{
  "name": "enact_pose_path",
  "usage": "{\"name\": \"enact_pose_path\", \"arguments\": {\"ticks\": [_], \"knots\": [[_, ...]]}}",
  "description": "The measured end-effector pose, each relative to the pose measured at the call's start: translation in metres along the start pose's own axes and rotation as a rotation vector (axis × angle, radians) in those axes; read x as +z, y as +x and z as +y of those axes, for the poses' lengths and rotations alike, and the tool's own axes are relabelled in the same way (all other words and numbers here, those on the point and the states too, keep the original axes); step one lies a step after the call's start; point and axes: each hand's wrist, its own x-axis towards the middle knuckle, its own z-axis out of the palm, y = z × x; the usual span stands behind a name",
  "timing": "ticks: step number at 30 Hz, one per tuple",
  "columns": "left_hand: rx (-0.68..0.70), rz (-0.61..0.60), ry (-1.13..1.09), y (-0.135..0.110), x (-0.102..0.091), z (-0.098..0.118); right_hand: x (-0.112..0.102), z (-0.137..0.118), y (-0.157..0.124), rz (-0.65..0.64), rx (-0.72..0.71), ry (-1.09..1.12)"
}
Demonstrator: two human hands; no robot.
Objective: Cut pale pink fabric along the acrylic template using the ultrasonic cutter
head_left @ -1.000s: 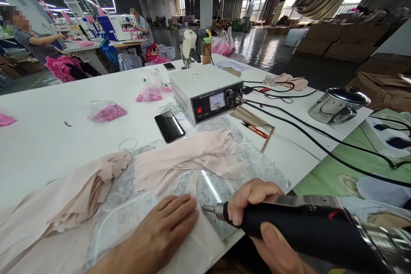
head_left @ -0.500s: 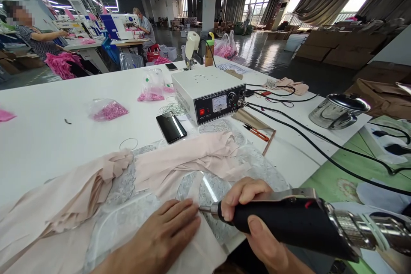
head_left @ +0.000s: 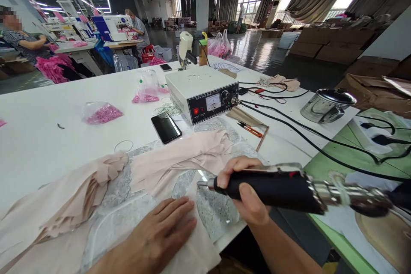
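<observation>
Left hand (head_left: 160, 233), nearest the viewer: palm down, fingers (head_left: 180, 209) straight and slightly spread, pressed flat on the pale pink fabric (head_left: 180, 158); nothing is gripped. The forearm enters from the lower edge and slants up to the right.

Right hand (head_left: 242, 190): fingers curled fully round the black handle of the handheld welding tool (head_left: 272, 186), thumb lying along its near side. The tool lies almost level, its metal tip (head_left: 202, 183) pointing left and resting over the fabric just beyond the left fingertips; its silver rear end projects to the right, off the table (head_left: 48, 137) edge.

The fabric lies on a clear patterned sheet (head_left: 218, 214) under both sets of fingers, with a stack of cut pink pieces (head_left: 80, 188) to the left of the left fingers.

Beyond the fingers: a black phone (head_left: 166, 127), then the white control box (head_left: 202, 94) with a dial, its black cable (head_left: 289, 126) running right. Farther right stands a steel pot (head_left: 326, 106); farther left lie bags of pink beads (head_left: 102, 113).
</observation>
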Motion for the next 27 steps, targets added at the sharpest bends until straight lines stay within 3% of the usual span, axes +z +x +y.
{"name": "enact_pose_path", "arguments": {"ticks": [12,21,27], "knots": [[-0.079,-0.059,0.045,0.004,0.001,-0.010,0.006,0.020,0.009,-0.008,-0.069,0.021],[-0.116,-0.093,-0.048,-0.008,0.017,-0.023,0.008,0.020,0.013,0.000,-0.048,0.017],[-0.134,-0.153,-0.093,-0.001,0.010,-0.030,0.008,0.021,0.012,0.021,-0.048,0.025]]}}
